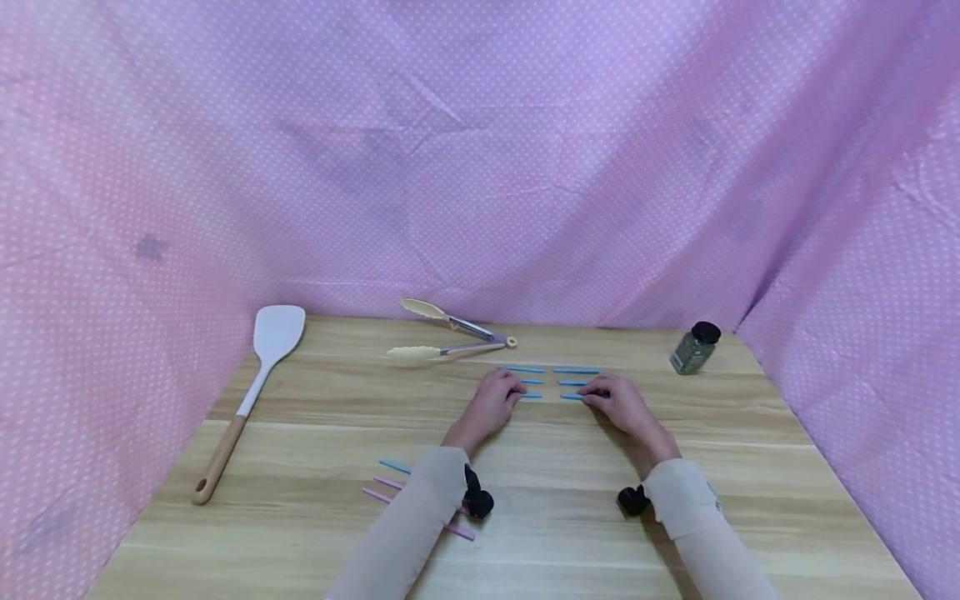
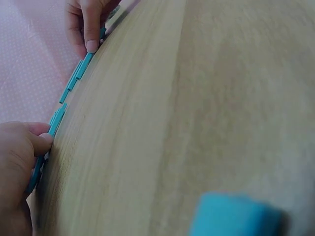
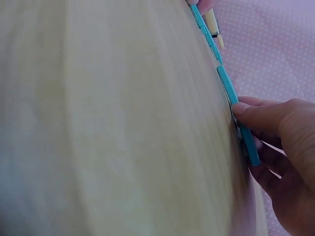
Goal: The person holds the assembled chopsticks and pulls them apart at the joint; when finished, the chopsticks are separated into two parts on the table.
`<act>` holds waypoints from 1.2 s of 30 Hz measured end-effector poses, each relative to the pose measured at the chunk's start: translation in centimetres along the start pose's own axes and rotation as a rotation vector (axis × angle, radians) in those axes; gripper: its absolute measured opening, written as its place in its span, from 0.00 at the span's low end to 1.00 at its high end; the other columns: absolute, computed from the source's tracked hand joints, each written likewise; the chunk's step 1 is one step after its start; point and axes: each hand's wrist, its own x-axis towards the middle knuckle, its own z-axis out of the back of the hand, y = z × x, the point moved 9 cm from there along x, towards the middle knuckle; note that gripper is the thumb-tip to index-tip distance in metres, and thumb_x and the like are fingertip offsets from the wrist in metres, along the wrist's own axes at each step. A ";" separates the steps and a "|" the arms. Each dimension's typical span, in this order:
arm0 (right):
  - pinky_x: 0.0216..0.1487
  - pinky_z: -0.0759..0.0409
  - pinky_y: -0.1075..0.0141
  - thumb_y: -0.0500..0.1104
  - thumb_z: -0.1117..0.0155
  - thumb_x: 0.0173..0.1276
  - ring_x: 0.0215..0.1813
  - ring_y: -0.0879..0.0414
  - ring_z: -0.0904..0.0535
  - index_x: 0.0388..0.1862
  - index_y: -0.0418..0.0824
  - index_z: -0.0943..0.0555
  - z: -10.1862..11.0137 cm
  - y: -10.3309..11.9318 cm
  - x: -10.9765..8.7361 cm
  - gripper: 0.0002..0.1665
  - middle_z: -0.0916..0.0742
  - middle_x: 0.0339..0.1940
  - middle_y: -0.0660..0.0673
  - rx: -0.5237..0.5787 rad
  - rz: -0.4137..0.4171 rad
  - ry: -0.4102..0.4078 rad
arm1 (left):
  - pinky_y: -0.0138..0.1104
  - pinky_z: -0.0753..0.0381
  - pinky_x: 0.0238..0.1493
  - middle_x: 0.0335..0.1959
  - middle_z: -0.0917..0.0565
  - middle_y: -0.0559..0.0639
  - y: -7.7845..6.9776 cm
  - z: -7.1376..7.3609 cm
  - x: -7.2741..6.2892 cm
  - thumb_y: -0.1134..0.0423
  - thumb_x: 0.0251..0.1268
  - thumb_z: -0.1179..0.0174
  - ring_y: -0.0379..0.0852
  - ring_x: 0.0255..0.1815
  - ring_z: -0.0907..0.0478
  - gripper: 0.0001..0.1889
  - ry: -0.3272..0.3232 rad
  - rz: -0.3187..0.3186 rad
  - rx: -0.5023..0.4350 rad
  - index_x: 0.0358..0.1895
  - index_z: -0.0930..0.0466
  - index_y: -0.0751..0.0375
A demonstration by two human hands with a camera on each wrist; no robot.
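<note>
Slim blue sticks lie in two short columns on the wooden table, three on each side, with a narrow gap between the columns. My left hand [image 1: 491,402] pinches the nearest blue stick of the left column [image 1: 532,396] between thumb and fingers. Opposite it, my right hand [image 1: 621,402] pinches the nearest blue stick of the right column [image 1: 571,397], its thumb [image 3: 248,112] on the stick's near side. Beyond the hands are the far left stick [image 1: 525,368] and the far right stick [image 1: 575,369]. The hands partly cover the sticks they hold.
Cream-tipped tongs [image 1: 480,343] lie spread behind the sticks. A white spatula [image 1: 279,333] with a wooden handle is at the left, a black-lidded jar [image 1: 693,350] at the back right. One blue stick [image 1: 395,466] and several pink sticks [image 1: 460,531] lie around my left forearm.
</note>
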 end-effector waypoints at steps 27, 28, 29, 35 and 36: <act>0.43 0.20 0.62 0.33 0.34 0.62 0.41 0.52 0.20 0.43 0.39 0.16 1.3 5.9 -1.6 0.10 0.15 0.41 0.44 0.042 0.142 -0.077 | 0.35 0.25 0.50 0.43 0.23 0.45 -2.1 4.0 -4.1 0.60 0.69 0.43 0.42 0.47 0.28 0.10 0.033 0.001 -0.050 0.48 0.20 0.57; 0.43 0.20 0.63 0.33 0.33 0.61 0.41 0.52 0.20 0.43 0.38 0.16 1.3 6.4 -1.7 0.11 0.14 0.41 0.44 0.052 0.154 -0.078 | 0.35 0.24 0.50 0.43 0.23 0.45 -1.9 4.2 -4.6 0.59 0.69 0.44 0.41 0.47 0.27 0.10 0.039 0.013 -0.065 0.48 0.20 0.57; 0.42 0.20 0.64 0.33 0.33 0.61 0.41 0.53 0.20 0.43 0.38 0.16 1.2 6.8 -1.9 0.11 0.14 0.42 0.44 0.063 0.166 -0.078 | 0.35 0.24 0.49 0.43 0.23 0.44 -1.7 4.5 -5.1 0.59 0.69 0.44 0.41 0.46 0.27 0.10 0.042 0.017 -0.076 0.47 0.20 0.57; 0.42 0.19 0.63 0.31 0.33 0.60 0.41 0.54 0.19 0.44 0.37 0.16 0.9 9.1 -2.9 0.12 0.14 0.40 0.44 0.122 0.213 -0.093 | 0.33 0.22 0.47 0.41 0.22 0.43 0.1 6.2 -8.1 0.58 0.69 0.43 0.40 0.44 0.25 0.10 0.034 0.057 -0.123 0.46 0.19 0.57; 0.43 0.19 0.62 0.31 0.33 0.60 0.41 0.54 0.19 0.45 0.36 0.17 0.8 9.5 -3.1 0.13 0.14 0.40 0.44 0.129 0.223 -0.099 | 0.33 0.22 0.47 0.41 0.22 0.43 0.4 6.5 -8.6 0.57 0.69 0.43 0.39 0.44 0.25 0.10 0.031 0.069 -0.132 0.46 0.19 0.57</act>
